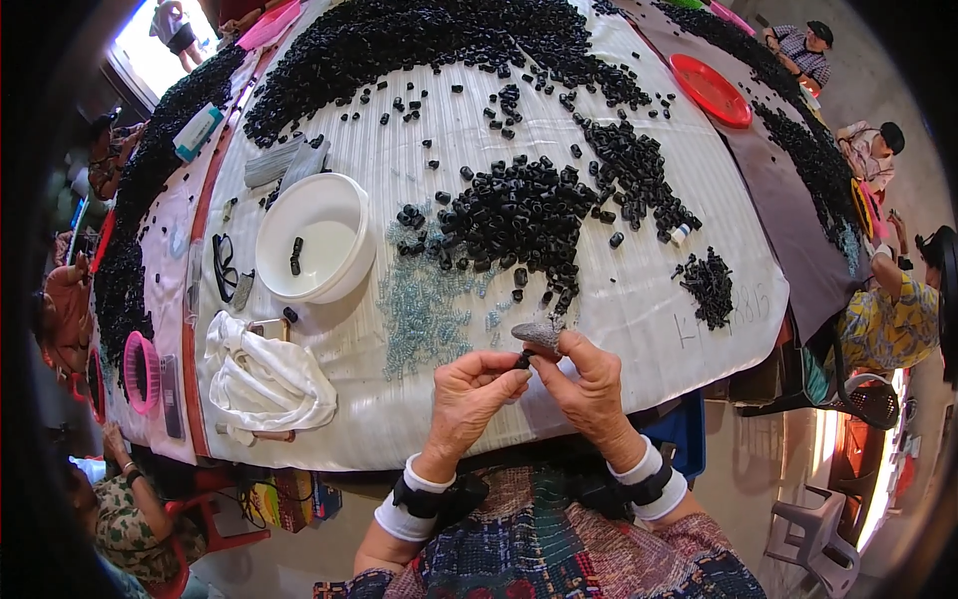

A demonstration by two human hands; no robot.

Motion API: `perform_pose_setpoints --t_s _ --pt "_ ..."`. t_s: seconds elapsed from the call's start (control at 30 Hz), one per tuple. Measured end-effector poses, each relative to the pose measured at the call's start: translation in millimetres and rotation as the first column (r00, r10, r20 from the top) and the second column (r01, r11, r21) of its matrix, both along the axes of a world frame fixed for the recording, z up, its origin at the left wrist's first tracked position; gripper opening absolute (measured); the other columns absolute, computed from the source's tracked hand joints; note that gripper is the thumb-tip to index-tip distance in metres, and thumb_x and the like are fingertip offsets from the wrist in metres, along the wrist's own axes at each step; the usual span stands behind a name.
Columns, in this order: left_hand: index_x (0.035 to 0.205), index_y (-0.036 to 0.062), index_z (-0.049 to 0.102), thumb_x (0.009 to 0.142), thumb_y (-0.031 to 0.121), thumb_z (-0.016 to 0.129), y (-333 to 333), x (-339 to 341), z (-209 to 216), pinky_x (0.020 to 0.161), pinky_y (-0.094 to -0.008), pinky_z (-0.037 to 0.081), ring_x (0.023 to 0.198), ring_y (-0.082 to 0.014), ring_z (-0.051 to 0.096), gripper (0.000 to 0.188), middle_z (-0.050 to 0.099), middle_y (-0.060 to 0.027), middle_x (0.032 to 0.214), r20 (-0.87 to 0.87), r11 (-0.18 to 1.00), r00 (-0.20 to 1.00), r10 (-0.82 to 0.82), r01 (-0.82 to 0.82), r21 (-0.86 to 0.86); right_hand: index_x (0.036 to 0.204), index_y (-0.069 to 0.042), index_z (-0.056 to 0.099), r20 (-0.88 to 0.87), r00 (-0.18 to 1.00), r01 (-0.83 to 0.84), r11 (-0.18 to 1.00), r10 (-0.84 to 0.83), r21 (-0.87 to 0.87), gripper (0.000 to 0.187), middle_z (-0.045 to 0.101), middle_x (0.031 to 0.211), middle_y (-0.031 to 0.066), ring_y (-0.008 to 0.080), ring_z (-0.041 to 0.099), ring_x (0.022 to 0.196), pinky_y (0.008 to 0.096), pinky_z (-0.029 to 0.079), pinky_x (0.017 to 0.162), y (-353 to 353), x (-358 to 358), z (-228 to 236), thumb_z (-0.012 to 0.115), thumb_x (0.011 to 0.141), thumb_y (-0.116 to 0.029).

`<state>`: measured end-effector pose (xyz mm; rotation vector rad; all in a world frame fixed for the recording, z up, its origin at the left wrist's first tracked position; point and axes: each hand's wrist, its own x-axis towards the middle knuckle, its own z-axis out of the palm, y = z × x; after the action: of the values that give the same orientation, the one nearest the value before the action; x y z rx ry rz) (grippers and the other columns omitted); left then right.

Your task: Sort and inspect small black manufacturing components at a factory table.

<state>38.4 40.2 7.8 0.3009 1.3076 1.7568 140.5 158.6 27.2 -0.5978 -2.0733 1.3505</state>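
Note:
My left hand (473, 395) pinches a small black part (523, 359) between thumb and fingertips, near the front edge of the cloth. Against the same part my right hand (587, 387) is closed too, thumb and finger meeting it from the other side. A grey, flat-looking piece (537, 333) sits at the right forefinger; I cannot tell what it is. Just beyond the hands lies a heap of short black plastic cylinders (524, 212). Small clear bluish pieces (424, 314) are spread left of it, and a pile of thin black bits (707, 288) lies to the right.
At left stand a white bowl (344, 275) with a few black cylinders inside, eyeglasses (226, 268) and a bunched white cloth (269, 384). Black cylinders (399, 40) cover the table's far side. A red tray (711, 92) lies far right. Other people sit along both sides.

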Motion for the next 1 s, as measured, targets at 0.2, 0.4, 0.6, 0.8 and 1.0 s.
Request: perform_pose_setpoints --t_s 0.2,0.4,0.6,0.8,1.0 --pt "0.099 -0.0061 0.061 0.082 -0.001 0.067 0.8 0.7 1.4 0.065 -0.023 0.055 0.071 -0.0136 0.066 0.018 0.068 -0.0106 0.082 -0.013 1.0 1.0 -0.017 0.017 -0.013 0.099 -0.002 0.064 -0.042 0.999 0.006 0.993 -0.001 0.117 0.026 0.063 0.082 0.0141 0.0275 0.063 0.072 0.0326 0.05 0.063 0.2 0.9 -2.3 0.066 0.074 0.005" --pt "0.097 -0.0067 0.061 0.081 -0.001 0.067 -0.2 0.3 2.5 0.065 -0.0226 0.055 0.071 -0.0133 0.066 0.018 0.068 -0.0113 0.082 -0.015 0.998 0.999 -0.041 0.04 -0.041 0.092 0.0 0.061 -0.046 0.999 -0.011 0.97 0.023 0.243 0.023 0.06 0.077 0.0142 0.03 0.059 0.069 0.035 0.048 0.061 0.4 3.0 -5.8 0.067 0.071 0.007" --pt "0.097 -0.0073 0.062 0.083 0.0 0.066 0.4 -3.0 6.5 0.064 -0.0215 0.054 0.071 -0.0142 0.066 0.017 0.068 -0.0123 0.082 0.029 0.993 0.998 -0.056 0.058 -0.099 0.088 0.001 0.059 -0.022 1.0 -0.01 0.961 0.017 0.277 0.019 0.059 0.076 0.014 0.0301 0.058 0.07 0.0356 0.047 0.061 -1.1 2.6 -5.9 0.066 0.071 0.007" --pt "0.097 -0.0061 0.065 0.083 0.006 0.067 2.8 -4.6 9.3 0.059 -0.0192 0.052 0.07 -0.0111 0.065 0.019 0.068 -0.009 0.081 0.05 0.992 0.998 -0.047 0.052 -0.116 0.089 0.002 0.059 -0.026 0.999 -0.009 0.935 0.019 0.355 0.019 0.059 0.077 0.015 0.0318 0.059 0.072 0.0369 0.048 0.063 -3.6 -0.5 -5.4 0.064 0.071 0.008" --pt "0.09 -0.0042 0.062 0.084 0.003 0.062 5.1 -7.0 13.9 0.06 -0.0217 0.052 0.065 -0.0119 0.063 0.009 0.066 -0.0091 0.079 0.09 0.991 0.996 -0.018 0.03 -0.128 0.093 0.003 0.058 0.002 0.997 -0.07 0.939 0.073 0.337 0.023 0.059 0.084 0.0178 0.0347 0.058 0.078 0.0383 0.048 0.067 -3.4 -0.1 -3.2 0.065 0.071 0.004"
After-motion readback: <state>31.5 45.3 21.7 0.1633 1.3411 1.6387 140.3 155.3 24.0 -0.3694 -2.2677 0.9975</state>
